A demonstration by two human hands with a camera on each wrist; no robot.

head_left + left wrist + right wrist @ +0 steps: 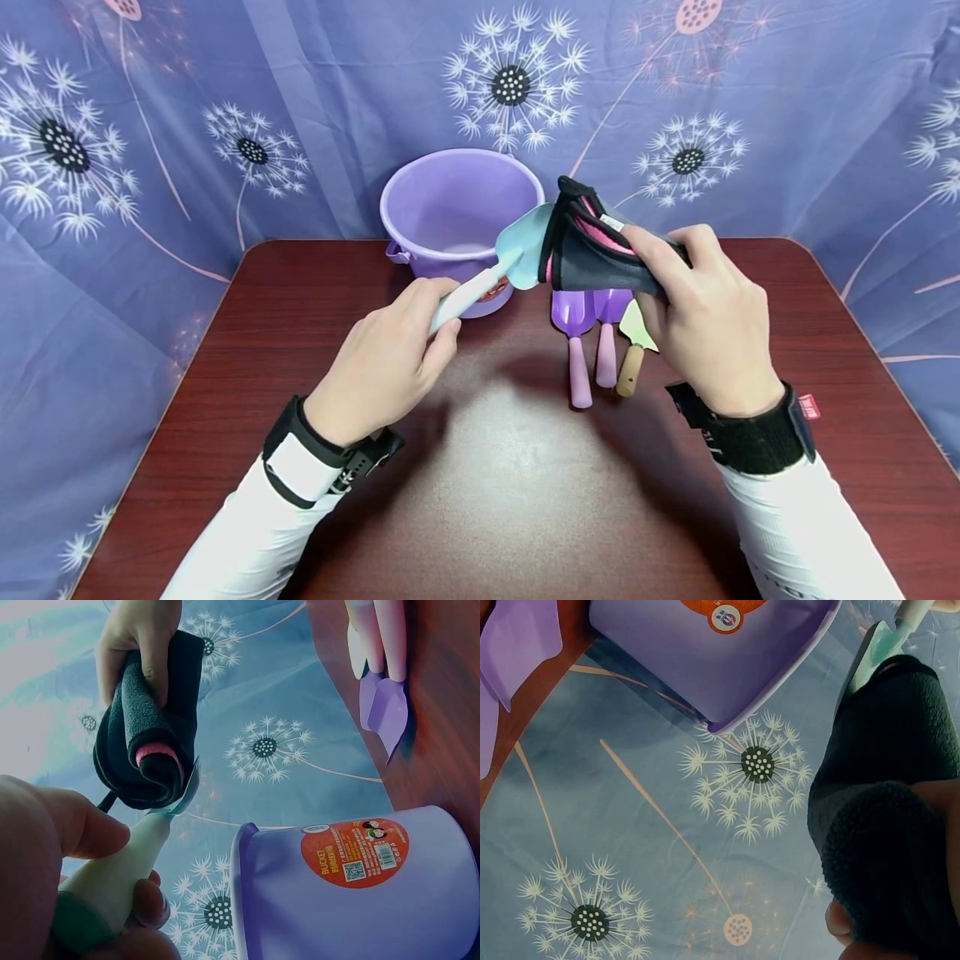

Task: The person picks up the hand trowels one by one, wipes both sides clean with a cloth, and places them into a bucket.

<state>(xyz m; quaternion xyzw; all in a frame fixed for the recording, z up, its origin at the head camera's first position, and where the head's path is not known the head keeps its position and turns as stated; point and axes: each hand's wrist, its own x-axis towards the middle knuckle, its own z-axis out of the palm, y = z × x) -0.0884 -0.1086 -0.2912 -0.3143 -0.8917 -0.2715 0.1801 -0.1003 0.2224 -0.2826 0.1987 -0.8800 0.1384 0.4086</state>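
Blue-violet backdrop point(352, 92) with a dandelion print, reddish-brown worktop point(495, 517) in front of it. The trowel point(512, 260), pale blue blade and whitish handle, is up in the air between the two hands, in front of the bucket point(435, 267), which stands upright at the back. We have the left hand point(382, 358) wrapped round the trowel's handle, and the right hand point(708, 325) gripping a folded black cloth point(600, 258) with pink inside; its edge overlaps the far end of the blade, so we can't see the tip from the head view. Two purple scoops point(574, 329) point(607, 333) with pink handles and a small green trowel point(634, 333) lie to the bucket's right. Handling, our guess: trowel light and stiff, one-handed, hard to break; handle looks smooth, so we'd keep fingers and thumb round its thick middle and leave the blade free, since the edge looks thin. The cloth reads soft, thick and floppy, with some grip in its nap; it won't hold a shape alone, so we'd bunch it near the fold, layers together. Bucket seems light plastic, likely to slide if knocked; rim is the easy hold.
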